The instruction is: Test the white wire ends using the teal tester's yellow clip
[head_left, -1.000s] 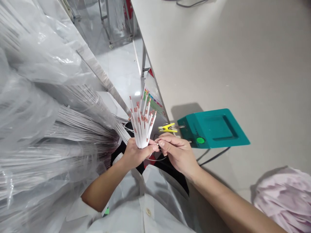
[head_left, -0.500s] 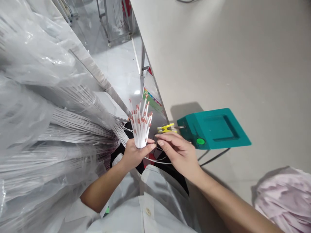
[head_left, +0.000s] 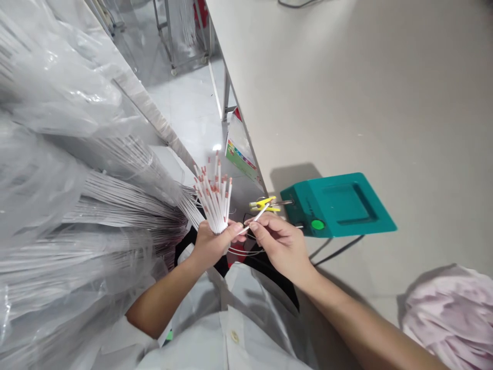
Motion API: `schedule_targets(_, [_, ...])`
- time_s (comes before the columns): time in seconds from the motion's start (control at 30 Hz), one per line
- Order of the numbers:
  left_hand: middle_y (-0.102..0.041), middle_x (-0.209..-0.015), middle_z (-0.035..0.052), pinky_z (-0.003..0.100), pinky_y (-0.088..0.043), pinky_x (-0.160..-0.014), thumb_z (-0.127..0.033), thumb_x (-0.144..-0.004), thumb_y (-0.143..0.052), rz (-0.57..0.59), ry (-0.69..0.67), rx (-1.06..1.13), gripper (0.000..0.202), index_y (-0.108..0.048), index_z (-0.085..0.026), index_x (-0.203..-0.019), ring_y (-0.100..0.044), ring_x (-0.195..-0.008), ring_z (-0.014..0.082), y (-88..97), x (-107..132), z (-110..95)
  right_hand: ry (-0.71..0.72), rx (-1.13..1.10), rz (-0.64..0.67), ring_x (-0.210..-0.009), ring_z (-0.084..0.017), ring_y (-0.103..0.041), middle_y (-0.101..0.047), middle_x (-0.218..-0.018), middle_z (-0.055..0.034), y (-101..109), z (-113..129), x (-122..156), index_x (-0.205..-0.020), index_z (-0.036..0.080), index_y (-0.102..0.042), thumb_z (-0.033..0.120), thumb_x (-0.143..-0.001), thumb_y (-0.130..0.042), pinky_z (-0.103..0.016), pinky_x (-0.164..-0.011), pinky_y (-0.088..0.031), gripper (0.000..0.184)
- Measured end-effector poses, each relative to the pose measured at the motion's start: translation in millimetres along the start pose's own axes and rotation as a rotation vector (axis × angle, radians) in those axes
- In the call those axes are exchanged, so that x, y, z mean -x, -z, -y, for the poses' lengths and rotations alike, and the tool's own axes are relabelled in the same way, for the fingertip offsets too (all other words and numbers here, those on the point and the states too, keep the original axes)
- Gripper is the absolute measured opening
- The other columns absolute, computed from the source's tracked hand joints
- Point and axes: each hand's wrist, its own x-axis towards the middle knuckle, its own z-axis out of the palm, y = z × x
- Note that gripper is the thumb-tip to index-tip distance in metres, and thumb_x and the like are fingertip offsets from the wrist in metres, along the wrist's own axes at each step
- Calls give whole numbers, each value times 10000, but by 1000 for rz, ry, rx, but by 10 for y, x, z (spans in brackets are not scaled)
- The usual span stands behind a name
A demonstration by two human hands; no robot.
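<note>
Our right hand (head_left: 283,242), just left of the teal box (head_left: 342,204), pinches one white wire (head_left: 261,213) between thumb and forefinger; our left hand (head_left: 213,244), farther left of the box, is closed round a copper-tipped bundle (head_left: 217,208). We judge one wire singled out, the bundle's others not yet — and plastic-wrapped wires (head_left: 119,192) lie well left of the box, still bunched.

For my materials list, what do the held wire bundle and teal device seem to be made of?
The wire bundle has a smooth white coating, probably plastic; its reddish tips suggest copper. The teal device has an even satin surface: perhaps painted metal or plastic.
</note>
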Motion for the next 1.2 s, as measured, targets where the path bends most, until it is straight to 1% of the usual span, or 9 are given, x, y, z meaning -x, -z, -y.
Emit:
schedule_targets(0.17, [-670,-612,29,245,-487,-559,-382,-700,-673,-222,-41,-23,246,-668,-136,-717,-600,-525,118,39,-33,-15,50,105,59,-630,-145,-570,-607,-683,-34,-19,-42,58,-690,196,-599,262,-841,-540,-278,-578,-465,175])
schedule_targets(0.27, [-599,-502,-9,230,-442,-521,-331,-728,-650,-138,-123,-194,190,-700,-148,-741,-544,-487,107,26,44,-101,92,159,139,-627,-138,-569,-605,-696,-33,-67,-76,105,-777,198,-621,243,-861,-503,-264,-569,-472,152])
schedule_targets(0.37, [-695,-720,36,242,-444,-520,-291,-717,-653,-13,-142,-225,190,-723,-164,-840,-564,-526,113,-15,124,-156,171,195,196,-669,-142,-579,-606,-713,-39,-105,-90,128,-754,200,-615,210,-876,-454,-267,-608,-493,203])
schedule_targets(0.5, [-672,-655,34,255,-450,-545,-293,-714,-650,-71,-134,-208,168,-724,-152,-765,-570,-548,127,-35,146,-155,257,235,222,-731,-150,-595,-618,-775,-56,-54,-54,118,-822,198,-643,170,-873,-451,-272,-649,-508,200])
schedule_targets(0.67, [-581,-522,-14,248,-451,-570,-288,-701,-667,-104,-120,-271,141,-697,-150,-712,-543,-531,118,11,143,-126,117,144,77,-729,-165,-608,-634,-838,-63,79,20,59,-920,210,-658,233,-848,-536,-313,-647,-523,144])
schedule_targets(0.87, [-666,-709,42,260,-471,-662,-319,-715,-663,30,-196,-394,183,-682,-137,-720,-599,-695,165,52,158,-62,-66,-46,232,-597,-137,-575,-621,-695,-33,108,24,-32,-758,184,-655,328,-791,-620,-266,-518,-480,152])
schedule_targets(1.03, [-664,-745,58,256,-459,-662,-322,-730,-642,192,-114,-435,211,-684,-119,-768,-598,-735,177,117,151,-76,160,136,423,-623,-114,-587,-652,-739,-36,245,140,-123,-791,182,-661,187,-826,-546,-218,-522,-461,120])
schedule_targets(1.13, [-587,-622,25,234,-412,-563,-326,-730,-636,288,-43,-424,221,-642,-113,-674,-533,-615,136,146,146,-103,445,383,560,-741,-130,-624,-674,-884,-56,327,196,-153,-876,184,-659,108,-833,-490,-216,-549,-476,191])
schedule_targets(1.2, [-528,-565,-3,221,-373,-513,-321,-721,-640,289,0,-385,221,-607,-117,-643,-471,-546,104,148,138,-121,700,596,519,-749,-155,-626,-679,-866,-68,339,189,-146,-855,163,-657,100,-841,-478,-261,-586,-495,190])
